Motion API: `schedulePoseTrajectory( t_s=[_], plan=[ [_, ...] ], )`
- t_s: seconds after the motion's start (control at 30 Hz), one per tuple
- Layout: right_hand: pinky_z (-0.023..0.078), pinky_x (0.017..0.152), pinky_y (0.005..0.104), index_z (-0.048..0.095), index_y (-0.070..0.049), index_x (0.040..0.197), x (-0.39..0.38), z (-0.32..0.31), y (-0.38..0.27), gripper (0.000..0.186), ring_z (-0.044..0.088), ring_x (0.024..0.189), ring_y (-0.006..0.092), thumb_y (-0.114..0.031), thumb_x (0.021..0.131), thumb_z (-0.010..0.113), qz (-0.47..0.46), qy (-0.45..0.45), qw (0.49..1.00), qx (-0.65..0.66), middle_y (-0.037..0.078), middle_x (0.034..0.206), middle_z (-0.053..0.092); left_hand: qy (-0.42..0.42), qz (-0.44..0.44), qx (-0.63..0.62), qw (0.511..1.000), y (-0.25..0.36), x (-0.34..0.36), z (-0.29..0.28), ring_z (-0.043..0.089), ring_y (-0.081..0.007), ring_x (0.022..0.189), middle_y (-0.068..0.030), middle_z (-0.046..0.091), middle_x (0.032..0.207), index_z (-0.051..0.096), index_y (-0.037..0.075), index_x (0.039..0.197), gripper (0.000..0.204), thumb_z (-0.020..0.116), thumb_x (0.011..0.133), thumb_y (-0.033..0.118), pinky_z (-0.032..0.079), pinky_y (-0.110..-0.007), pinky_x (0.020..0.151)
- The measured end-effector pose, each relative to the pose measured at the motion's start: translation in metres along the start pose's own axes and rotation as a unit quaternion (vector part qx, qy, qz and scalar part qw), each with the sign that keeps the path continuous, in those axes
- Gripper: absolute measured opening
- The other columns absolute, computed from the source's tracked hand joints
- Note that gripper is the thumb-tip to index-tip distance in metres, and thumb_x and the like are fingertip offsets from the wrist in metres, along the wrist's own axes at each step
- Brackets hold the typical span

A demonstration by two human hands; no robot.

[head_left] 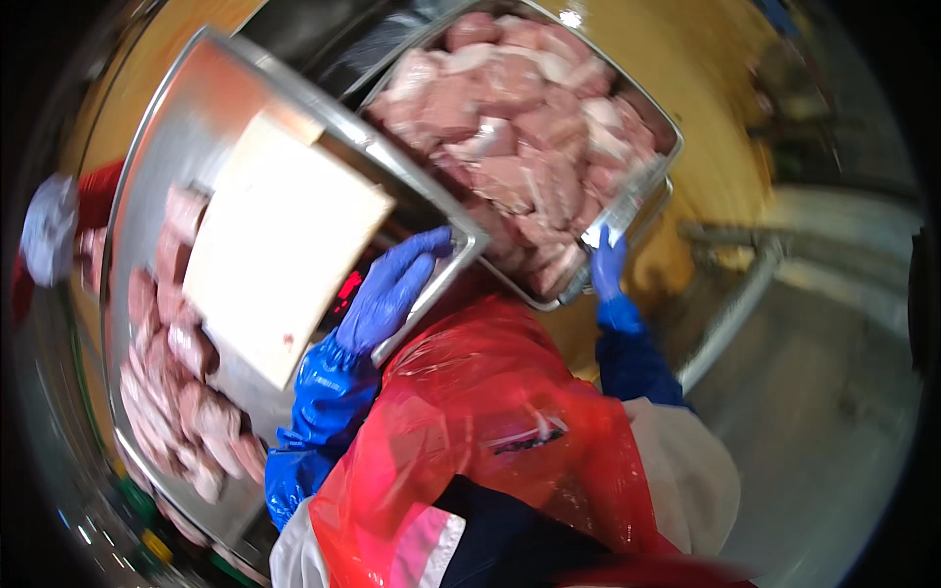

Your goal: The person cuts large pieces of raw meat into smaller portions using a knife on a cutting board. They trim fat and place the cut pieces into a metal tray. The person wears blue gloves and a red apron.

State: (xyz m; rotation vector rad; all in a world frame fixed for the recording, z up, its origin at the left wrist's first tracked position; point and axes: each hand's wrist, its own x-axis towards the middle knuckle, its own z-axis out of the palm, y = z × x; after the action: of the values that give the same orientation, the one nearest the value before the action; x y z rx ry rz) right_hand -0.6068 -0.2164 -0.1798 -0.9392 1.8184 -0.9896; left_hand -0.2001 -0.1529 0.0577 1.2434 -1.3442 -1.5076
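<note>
My left hand (390, 294), in a purple-blue glove, lies over the near corner of a steel-rimmed table (338, 122). Its fingers stretch along the rim and it holds nothing. To the right, my gloved right hand (608, 265) is closed at the side rim of a deep metal bin (659, 116); its fingertips reach over that edge. Large pieces of pale pink raw meat (510, 127) fill the bin. On the table a white cutting board (284, 245) lies at a slant, left of my left hand. More raw meat pieces (176, 363) are spread beyond its left side.
Red glowing digits of a display (347, 286) show between the board and my left hand. At the far left stands another person in red sleeves, with a gloved hand (51, 230). A metal rail (730, 314) runs at the right. The yellowish floor (725, 78) looks wet.
</note>
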Motion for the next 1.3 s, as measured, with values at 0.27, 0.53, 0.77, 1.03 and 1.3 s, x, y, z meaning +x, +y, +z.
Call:
schedulePoseTrajectory(
  t_s=[0.27, 0.53, 0.77, 1.03, 1.3],
  plan=[
    [0.042, 0.040, 0.0260, 0.054, -0.008, 0.102, -0.080, 0.135, -0.230, 0.020, 0.049, 0.045, 0.0106, -0.028, 0.103, 0.058, -0.102, -0.282, 0.951, 0.077, 0.003, 0.065, 0.054, 0.568, -0.089, 0.094, 0.813, -0.019, -0.230, -0.173, 0.061, -0.0120, 0.086, -0.0072, 0.069, 0.096, 0.068, -0.004, 0.117, 0.031, 0.064, 0.097, 0.020, 0.049, -0.026, 0.076],
    [0.044, 0.044, 0.0231, 0.057, 0.000, 0.102, -0.273, 0.305, -0.311, 0.025, 0.059, 0.059, 0.0071, -0.022, 0.097, 0.068, -0.139, -0.557, 0.812, -0.106, 0.004, 0.077, 0.065, 0.535, -0.408, 0.335, 0.660, -0.136, -0.273, -0.472, 0.022, -0.0511, 0.148, -0.0281, 0.013, 0.164, 0.019, 0.016, 0.161, 0.119, 0.072, 0.071, 0.072, 0.023, -0.056, 0.121],
    [0.044, 0.046, 0.0283, 0.056, -0.002, 0.089, -0.301, 0.306, -0.270, 0.020, 0.056, 0.055, 0.0090, -0.017, 0.098, 0.065, -0.124, -0.516, 0.833, -0.155, 0.003, 0.071, 0.062, 0.561, -0.344, 0.396, 0.640, -0.160, -0.204, -0.439, 0.047, -0.0459, 0.124, -0.0246, 0.043, 0.140, 0.036, 0.017, 0.149, 0.088, 0.079, 0.075, 0.037, 0.042, -0.054, 0.105],
    [0.046, 0.045, 0.0271, 0.057, -0.004, 0.091, -0.240, 0.300, -0.272, 0.023, 0.057, 0.052, 0.0098, -0.023, 0.099, 0.066, -0.129, -0.494, 0.849, -0.137, 0.004, 0.067, 0.061, 0.500, 0.133, -0.345, 0.783, -0.143, -0.271, -0.251, 0.059, -0.0277, 0.117, -0.0134, 0.054, 0.138, 0.040, 0.012, 0.151, 0.064, 0.061, 0.091, 0.023, 0.052, -0.039, 0.098],
    [0.042, 0.041, 0.0247, 0.054, -0.005, 0.104, -0.209, 0.332, -0.283, 0.024, 0.052, 0.049, 0.0081, -0.026, 0.100, 0.065, -0.114, -0.536, 0.836, -0.010, 0.003, 0.070, 0.060, 0.125, 0.022, 0.537, 0.834, 0.016, -0.188, -0.183, 0.045, -0.0366, 0.140, -0.0066, 0.056, 0.145, 0.067, 0.023, 0.124, 0.058, 0.065, 0.069, 0.004, 0.036, -0.052, 0.110]
  ],
)
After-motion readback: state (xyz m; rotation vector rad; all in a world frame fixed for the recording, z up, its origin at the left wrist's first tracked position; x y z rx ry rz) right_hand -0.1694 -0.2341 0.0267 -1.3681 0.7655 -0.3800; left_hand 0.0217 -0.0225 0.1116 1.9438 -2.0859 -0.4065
